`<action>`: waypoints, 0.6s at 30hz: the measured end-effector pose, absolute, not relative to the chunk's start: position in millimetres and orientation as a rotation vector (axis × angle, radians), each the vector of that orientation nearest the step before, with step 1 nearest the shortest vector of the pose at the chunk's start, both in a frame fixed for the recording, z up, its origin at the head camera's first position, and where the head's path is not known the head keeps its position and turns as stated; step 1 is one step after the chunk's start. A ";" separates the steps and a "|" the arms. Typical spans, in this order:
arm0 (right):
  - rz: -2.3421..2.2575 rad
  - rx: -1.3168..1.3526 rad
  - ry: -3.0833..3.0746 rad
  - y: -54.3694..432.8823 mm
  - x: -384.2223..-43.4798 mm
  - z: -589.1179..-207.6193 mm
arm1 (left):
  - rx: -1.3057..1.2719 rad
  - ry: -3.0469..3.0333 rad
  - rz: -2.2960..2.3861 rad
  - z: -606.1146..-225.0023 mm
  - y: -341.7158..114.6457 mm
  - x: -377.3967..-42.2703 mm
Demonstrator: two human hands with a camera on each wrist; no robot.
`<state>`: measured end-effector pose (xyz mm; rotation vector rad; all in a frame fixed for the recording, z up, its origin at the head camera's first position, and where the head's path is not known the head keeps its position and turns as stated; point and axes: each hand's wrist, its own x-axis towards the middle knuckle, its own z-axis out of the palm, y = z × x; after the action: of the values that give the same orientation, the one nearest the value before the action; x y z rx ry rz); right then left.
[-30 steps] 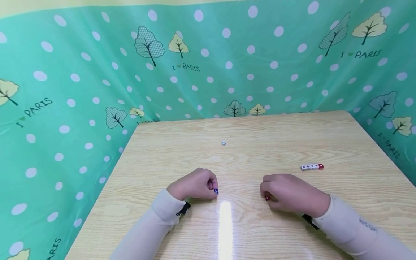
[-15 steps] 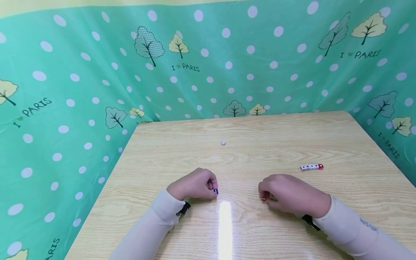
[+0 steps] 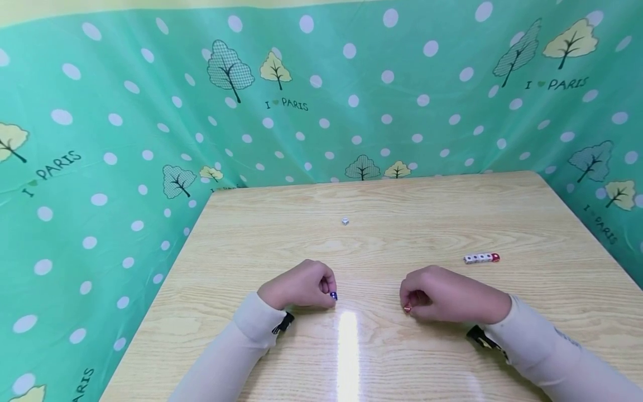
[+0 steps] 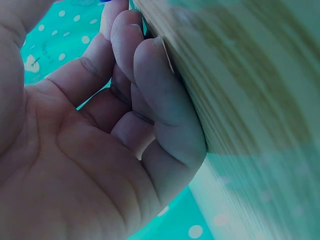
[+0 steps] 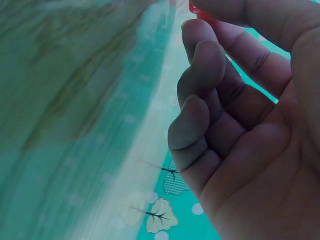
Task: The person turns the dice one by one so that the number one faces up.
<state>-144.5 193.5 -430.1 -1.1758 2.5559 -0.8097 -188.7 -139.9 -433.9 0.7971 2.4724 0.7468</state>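
My left hand (image 3: 303, 283) rests low over the wooden table, pinching a small blue die (image 3: 334, 296) between thumb and index finger. In the left wrist view only a blue sliver of that die shows at the top edge, and the other fingers curl against the tabletop. Across from it, my right hand (image 3: 447, 293) pinches a red die (image 3: 407, 308) by thumb and forefinger, close to the table surface. The right wrist view shows a bit of red at the top, with the remaining fingers loosely curled.
A row of white dice (image 3: 478, 258) with a red die (image 3: 495, 257) at its right end lies beyond my right hand. One white die (image 3: 345, 221) sits farther back on the table (image 3: 271, 223). Green dotted cloth (image 3: 321, 134) hangs behind and beside the table.
The red die has turned in my right fingers and shifted slightly left. My right hand and wrist have tilted a little. The left hand with the blue die stays put.
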 end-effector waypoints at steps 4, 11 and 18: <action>-0.821 -1.161 2.536 194.4 -145.9 -431.0 | 0.793 2.467 0.752 -433.5 -139.8 -188.1; -0.836 -1.164 2.520 196.2 -148.2 -433.6 | 0.797 2.470 0.747 -433.5 -139.7 -187.8; -0.830 -1.154 2.509 197.6 -149.9 -437.0 | 0.799 2.471 0.743 -433.0 -139.1 -188.2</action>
<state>-149.9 197.6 -437.0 -1.1544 2.5090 -0.8305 -188.2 -139.1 -433.0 0.7992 2.4706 0.7432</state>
